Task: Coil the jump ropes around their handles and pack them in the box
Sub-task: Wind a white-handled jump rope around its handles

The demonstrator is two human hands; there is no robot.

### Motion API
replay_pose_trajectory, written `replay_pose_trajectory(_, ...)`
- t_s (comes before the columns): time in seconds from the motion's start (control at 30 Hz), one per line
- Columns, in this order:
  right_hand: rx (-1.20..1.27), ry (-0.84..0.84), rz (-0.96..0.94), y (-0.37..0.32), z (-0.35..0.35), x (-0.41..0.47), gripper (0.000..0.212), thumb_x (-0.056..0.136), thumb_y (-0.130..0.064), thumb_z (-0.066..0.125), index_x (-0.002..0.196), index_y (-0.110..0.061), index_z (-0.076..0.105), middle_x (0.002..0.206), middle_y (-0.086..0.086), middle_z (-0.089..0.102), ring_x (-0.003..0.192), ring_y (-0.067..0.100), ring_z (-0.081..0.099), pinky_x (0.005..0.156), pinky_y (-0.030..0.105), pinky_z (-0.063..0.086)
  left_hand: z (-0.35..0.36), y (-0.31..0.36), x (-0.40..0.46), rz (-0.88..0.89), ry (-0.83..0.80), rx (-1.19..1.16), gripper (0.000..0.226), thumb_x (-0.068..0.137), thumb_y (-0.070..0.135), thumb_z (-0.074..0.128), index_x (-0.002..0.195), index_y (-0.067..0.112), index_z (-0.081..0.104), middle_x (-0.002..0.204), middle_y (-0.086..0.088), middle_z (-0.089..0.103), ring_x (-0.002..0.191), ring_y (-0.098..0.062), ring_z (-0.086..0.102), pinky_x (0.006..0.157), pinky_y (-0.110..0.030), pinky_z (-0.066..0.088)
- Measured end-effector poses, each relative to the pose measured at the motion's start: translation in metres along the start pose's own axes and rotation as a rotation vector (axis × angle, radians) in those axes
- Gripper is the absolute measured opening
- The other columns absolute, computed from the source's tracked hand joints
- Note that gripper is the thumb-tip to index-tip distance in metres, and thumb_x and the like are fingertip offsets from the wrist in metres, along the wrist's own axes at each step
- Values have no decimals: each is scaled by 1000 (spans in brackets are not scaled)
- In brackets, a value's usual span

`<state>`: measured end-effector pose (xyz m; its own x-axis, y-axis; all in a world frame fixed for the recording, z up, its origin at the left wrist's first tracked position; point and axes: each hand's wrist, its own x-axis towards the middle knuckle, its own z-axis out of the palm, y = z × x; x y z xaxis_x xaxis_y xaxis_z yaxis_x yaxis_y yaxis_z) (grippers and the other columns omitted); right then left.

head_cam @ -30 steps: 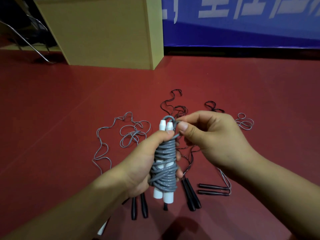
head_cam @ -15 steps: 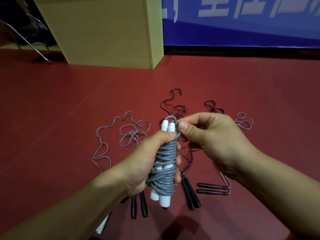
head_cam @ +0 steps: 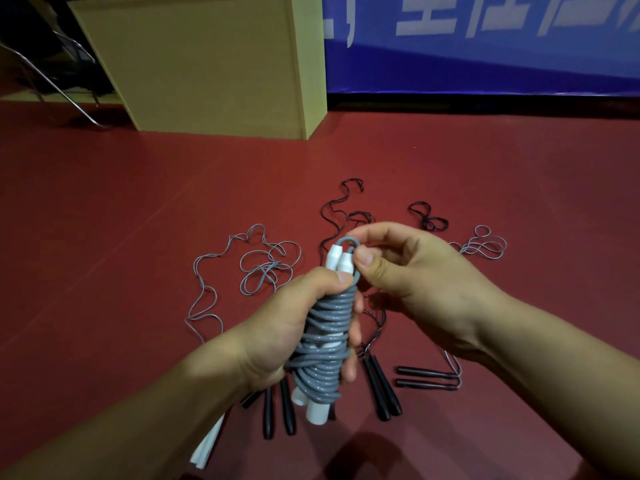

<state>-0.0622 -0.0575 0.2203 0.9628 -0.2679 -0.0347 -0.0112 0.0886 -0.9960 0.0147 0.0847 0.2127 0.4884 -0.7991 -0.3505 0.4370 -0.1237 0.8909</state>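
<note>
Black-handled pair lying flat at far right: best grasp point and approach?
Pinch the black-handled pair mid-shaft, across both handles, coming from above. They lie flat and parallel on the red floor, butts pointing left with bare floor around; the rope leaves the right end, so avoid that side.

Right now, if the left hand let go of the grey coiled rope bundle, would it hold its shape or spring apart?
Probably loosens: the right hand pinches the end loop, seemingly not yet secured. The grey coiled rope bundle looks springy and glossy, so its wraps may slip. Its round white handles could roll on the floor.
</note>
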Motion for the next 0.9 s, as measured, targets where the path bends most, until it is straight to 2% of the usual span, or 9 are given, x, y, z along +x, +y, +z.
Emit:
replay_pose_trajectory(0.13,-92,110,-70,1,4,0,19,77,-30,69,84,-12,67,61,-4,60,58,10,49,56,24,42,-2,1,0,41,51,50,31,64,37,65,71,7,70,60,-24,59,46,-33,59,47,-32,50)
replay_pose_trajectory(0.2,-93,171,-89,2,4,1,12,83,-21,69,81,-10,66,53,-8,57,50,6,45,51,19,39,-1,0,-1,86,64,87,37,72,37,68,96,8,68,65,-22,61,51,-33,62,51,-35,53)
replay_pose_trajectory(0.27,-123,212,-87,4,4,3,11,86,-18,69,81,-9,66,53,-8,55,50,7,44,51,22,39,1,-2,-2,151,86,140,43,78,40,71,112,14,63,69,-17,61,57,-31,63,56,-38,54)
replay_pose_trajectory(0.37,-173,251,-69,6,5,5,12,87,-20,69,82,-10,65,60,-1,56,56,12,45,58,32,41,1,-7,0,253,154,224,47,81,46,62,108,8,60,76,-11,59,65,-27,62,63,-39,52)
replay_pose_trajectory(0.47,-201,278,-64,8,6,7,12,88,-20,68,83,-10,65,67,6,59,59,14,46,60,33,41,0,-10,1,287,185,329,41,88,47,62,106,10,62,79,-6,56,71,-21,58,67,-36,48)
replay_pose_trajectory(0.53,-199,290,-75,8,7,10,12,88,-19,69,82,-9,66,69,9,59,60,16,46,61,34,41,-2,-10,2,272,183,320,42,85,44,65,105,7,59,79,-8,57,69,-21,60,64,-35,49)
replay_pose_trajectory(0.63,-137,291,-75,10,8,10,12,86,-18,71,79,-9,66,67,10,57,60,17,43,60,34,37,-4,-9,3,287,208,353,40,82,43,56,99,7,58,75,-6,57,63,-20,59,59,-33,49)
replay_pose_trajectory(0.77,-48,296,-72,11,10,10,24,90,-26,66,78,-5,69,62,8,58,57,16,46,60,33,39,-7,-8,6,338,272,429,40,94,44,57,86,5,53,66,-5,54,55,-19,55,53,-31,46)
replay_pose_trajectory(0.9,-12,243,-68,11,13,8,29,98,-24,54,86,-5,73,81,24,67,58,12,53,65,32,45,-14,-5,8,319,297,388,39,97,34,51,99,-4,56,69,-7,56,57,-21,56,53,-30,47)
